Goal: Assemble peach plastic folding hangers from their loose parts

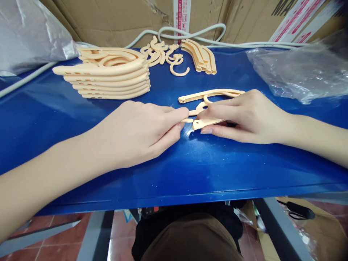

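Observation:
My left hand (152, 127) is closed, its thumb and fingertips pinching a cream plastic hanger piece (187, 120) whose larger part is hidden by the fingers. My right hand (241, 117) grips a cream hanger arm (201, 124) by its end, thumb on the near side and fingers over the top. Between the two hands shows a curved cream part (200, 108); whether it joins either held piece I cannot tell. Just beyond the right fingers lies another hanger arm (193, 97), partly covered by that hand.
A stack of folded cream hangers (108, 78) stands at the back left of the blue table (163, 174). Behind lie loose hooks (156, 52) and several hanger arms (201, 56). Clear plastic bags (299, 72), a grey cable (190, 35) and cardboard boxes (122, 21) line the back.

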Action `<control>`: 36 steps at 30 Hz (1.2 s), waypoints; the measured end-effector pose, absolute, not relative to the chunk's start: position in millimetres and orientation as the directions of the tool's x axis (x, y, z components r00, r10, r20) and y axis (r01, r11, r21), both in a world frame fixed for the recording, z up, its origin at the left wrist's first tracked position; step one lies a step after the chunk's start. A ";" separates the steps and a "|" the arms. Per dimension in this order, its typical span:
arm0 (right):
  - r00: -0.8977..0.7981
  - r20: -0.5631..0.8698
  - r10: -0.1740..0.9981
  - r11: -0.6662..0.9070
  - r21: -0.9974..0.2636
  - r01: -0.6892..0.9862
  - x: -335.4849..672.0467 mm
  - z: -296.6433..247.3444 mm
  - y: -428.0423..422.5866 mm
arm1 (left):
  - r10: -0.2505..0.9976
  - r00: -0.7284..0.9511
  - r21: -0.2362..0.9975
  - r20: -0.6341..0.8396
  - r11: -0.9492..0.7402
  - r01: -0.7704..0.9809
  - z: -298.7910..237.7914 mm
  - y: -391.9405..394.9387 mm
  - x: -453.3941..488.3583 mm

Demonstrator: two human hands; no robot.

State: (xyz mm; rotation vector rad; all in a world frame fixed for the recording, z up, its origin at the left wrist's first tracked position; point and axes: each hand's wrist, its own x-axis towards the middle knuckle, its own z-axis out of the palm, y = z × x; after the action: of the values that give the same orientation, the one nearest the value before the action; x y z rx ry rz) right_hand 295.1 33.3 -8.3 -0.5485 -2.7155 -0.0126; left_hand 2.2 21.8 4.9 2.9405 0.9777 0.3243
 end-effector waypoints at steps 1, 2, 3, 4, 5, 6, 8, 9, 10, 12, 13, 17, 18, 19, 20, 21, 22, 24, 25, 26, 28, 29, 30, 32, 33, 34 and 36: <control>-0.848 0.376 0.373 0.923 -0.060 0.380 295.1 -10.0 33.3 | 0.602 0.783 0.090 0.160 -0.798 0.595 6.3 21.9 2.4; -0.837 0.401 0.372 0.922 -0.055 0.383 295.1 -11.6 33.3 | 0.606 0.783 0.092 0.137 -0.795 0.599 7.0 22.2 2.3; -0.827 0.421 0.373 0.920 -0.050 0.389 295.3 -12.8 33.2 | 0.605 0.785 0.094 0.132 -0.796 0.598 7.1 22.5 2.1; -0.820 0.434 0.372 0.919 -0.046 0.393 295.6 -13.2 33.2 | 0.599 0.788 0.097 0.144 -0.801 0.591 6.3 22.9 1.6; -0.821 0.430 0.377 0.917 -0.046 0.397 296.0 -12.9 33.2 | 0.589 0.790 0.099 0.170 -0.808 0.581 4.9 23.3 1.0; -0.836 0.385 0.391 0.914 -0.053 0.403 296.6 -11.9 33.2 | 0.577 0.792 0.102 0.197 -0.816 0.569 3.2 23.7 0.4; -0.856 0.336 0.393 0.916 -0.057 0.398 297.6 -8.6 33.4 | 0.567 0.794 0.111 0.219 -0.823 0.558 0.2 24.3 -0.7; -0.861 0.319 0.396 0.915 -0.058 0.400 297.9 -7.1 33.5 | 0.569 0.795 0.115 0.212 -0.822 0.558 -0.3 24.3 -1.0; -0.862 0.313 0.399 0.914 -0.056 0.402 298.1 -5.8 33.6 | 0.571 0.795 0.120 0.205 -0.821 0.559 0.1 24.2 -1.0; -0.861 0.307 0.406 0.910 -0.046 0.413 297.9 -4.8 33.9 | 0.578 0.792 0.124 0.195 -0.816 0.565 3.7 23.4 -0.1; -0.860 0.307 0.407 0.909 -0.040 0.415 297.6 -4.8 33.9 | 0.585 0.792 0.123 0.173 -0.811 0.572 6.5 22.8 0.8; -0.861 0.307 0.407 0.908 -0.034 0.417 297.0 -5.7 33.1 | 0.616 0.785 0.122 0.064 -0.786 0.607 14.8 21.2 5.0; -0.860 0.305 0.409 0.908 -0.037 0.418 297.0 -5.6 32.8 | 0.619 0.783 0.125 0.064 -0.783 0.609 14.6 21.2 5.5; -0.860 0.302 0.412 0.906 -0.039 0.421 297.0 -5.4 32.6 | 0.619 0.781 0.130 0.083 -0.784 0.607 13.5 21.3 5.7; -0.860 0.298 0.415 0.905 -0.043 0.422 297.0 -5.2 32.5 | 0.616 0.781 0.134 0.108 -0.787 0.602 11.5 21.7 5.5; -0.859 0.296 0.418 0.905 -0.048 0.424 296.9 -5.0 32.4 | 0.610 0.782 0.136 0.128 -0.792 0.595 9.3 22.1 4.9; -0.858 0.297 0.419 0.904 -0.053 0.424 296.8 -4.9 32.5 | 0.602 0.784 0.137 0.152 -0.799 0.586 6.9 22.6 4.1; -0.859 0.303 0.414 0.907 -0.057 0.417 296.4 -5.1 33.0 | 0.584 0.792 0.133 0.181 -0.812 0.568 3.4 23.4 2.1; -0.860 0.305 0.409 0.909 -0.055 0.413 296.3 -5.3 33.2 | 0.575 0.795 0.129 0.194 -0.818 0.560 2.3 23.7 1.2; -0.862 0.306 0.404 0.911 -0.050 0.409 296.3 -5.6 33.5 | 0.568 0.798 0.124 0.203 -0.823 0.554 1.7 24.0 0.3; -0.865 0.303 0.401 0.912 -0.039 0.409 296.4 -6.3 33.9 | 0.559 0.800 0.113 0.219 -0.829 0.548 1.2 24.2 -1.1; -0.865 0.304 0.399 0.912 -0.035 0.408 296.6 -6.7 34.1 | 0.558 0.801 0.109 0.219 -0.829 0.548 1.0 24.3 -1.6; -0.864 0.309 0.397 0.913 -0.033 0.407 296.8 -6.9 34.2 | 0.558 0.801 0.106 0.217 -0.829 0.549 0.7 24.3 -2.1; -0.864 0.316 0.392 0.915 -0.032 0.403 297.0 -7.2 34.3 | 0.563 0.797 0.107 0.217 -0.825 0.554 -0.4 24.3 -3.0; -0.865 0.315 0.391 0.915 -0.031 0.403 297.1 -7.2 34.2 | 0.568 0.794 0.110 0.217 -0.823 0.558 -0.8 24.3 -3.4; -0.866 0.312 0.391 0.915 -0.030 0.402 297.2 -7.2 34.1 | 0.571 0.792 0.115 0.215 -0.820 0.561 -1.1 24.2 -3.6; -0.866 0.308 0.393 0.914 -0.030 0.404 297.3 -7.3 33.9 | 0.578 0.786 0.132 0.220 -0.816 0.563 -0.1 24.1 -3.7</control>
State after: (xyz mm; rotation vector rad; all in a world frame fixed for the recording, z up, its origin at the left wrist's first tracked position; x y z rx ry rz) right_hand 297.3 33.9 -7.3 -0.5914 -2.7660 -0.0512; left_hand -3.7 24.1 -0.1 2.9131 0.9307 0.3875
